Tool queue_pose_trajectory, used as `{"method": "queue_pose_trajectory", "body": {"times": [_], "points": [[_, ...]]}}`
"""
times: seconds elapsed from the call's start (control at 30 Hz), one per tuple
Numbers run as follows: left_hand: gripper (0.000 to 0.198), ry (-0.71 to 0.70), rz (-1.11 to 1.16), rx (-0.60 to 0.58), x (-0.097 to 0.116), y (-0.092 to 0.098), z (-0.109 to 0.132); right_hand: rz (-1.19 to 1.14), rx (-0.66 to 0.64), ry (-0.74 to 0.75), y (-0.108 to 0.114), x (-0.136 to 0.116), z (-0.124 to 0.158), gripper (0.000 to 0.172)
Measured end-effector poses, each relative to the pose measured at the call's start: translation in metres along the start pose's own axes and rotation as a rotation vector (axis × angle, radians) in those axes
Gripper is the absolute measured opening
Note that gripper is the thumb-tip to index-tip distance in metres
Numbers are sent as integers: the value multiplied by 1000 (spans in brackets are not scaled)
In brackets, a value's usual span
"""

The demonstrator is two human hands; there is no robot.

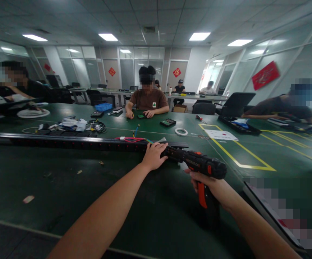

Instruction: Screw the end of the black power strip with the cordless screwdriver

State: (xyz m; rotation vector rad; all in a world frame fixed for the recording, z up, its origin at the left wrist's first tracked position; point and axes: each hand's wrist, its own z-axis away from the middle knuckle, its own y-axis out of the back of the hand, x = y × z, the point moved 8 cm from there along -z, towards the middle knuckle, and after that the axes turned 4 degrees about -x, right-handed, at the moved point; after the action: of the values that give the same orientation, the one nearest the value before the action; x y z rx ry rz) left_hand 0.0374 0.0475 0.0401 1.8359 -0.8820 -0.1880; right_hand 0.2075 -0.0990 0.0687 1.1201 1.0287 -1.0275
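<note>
A black-and-orange power drill (pixel 203 165) lies right of centre in the frame, its nose pointing left toward the right end of a long black bar (pixel 64 142). The right hand (pixel 208 181) is wrapped around the drill's handle. The left hand (pixel 154 155) lies over the bar's right end, thumb apart from the fingers; whether it grips the bar, I cannot tell. Red and blue wires (pixel 134 139) trail along the bar just beside that hand. Beyond, near the centre, are a white ring (pixel 181 134) and a black box (pixel 168 122). Yellow tape (pixel 255 167) marks the green table (pixel 91 201) at right. A person in a brown shirt (pixel 146 100) sits at upper centre, near a blue bin (pixel 103 107).
</note>
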Motion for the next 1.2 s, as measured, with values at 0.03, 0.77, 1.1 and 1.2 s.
{"method": "queue_pose_trajectory", "body": {"times": [0.03, 0.77, 1.1, 1.2], "points": [[62, -1, 0, 1, 0, 0, 0, 10, -4, -3, 0, 0, 0, 37], [62, -2, 6, 2, 1, -1, 0, 14, -38, 1, 4, 10, -6, 30], [63, -6, -1, 1, 1, -1, -1, 33, -62, 20, 4, 12, -8, 29], [64, 0, 3, -10, 0, -2, -1, 25, -49, 37, 4, 9, -7, 27]]}}
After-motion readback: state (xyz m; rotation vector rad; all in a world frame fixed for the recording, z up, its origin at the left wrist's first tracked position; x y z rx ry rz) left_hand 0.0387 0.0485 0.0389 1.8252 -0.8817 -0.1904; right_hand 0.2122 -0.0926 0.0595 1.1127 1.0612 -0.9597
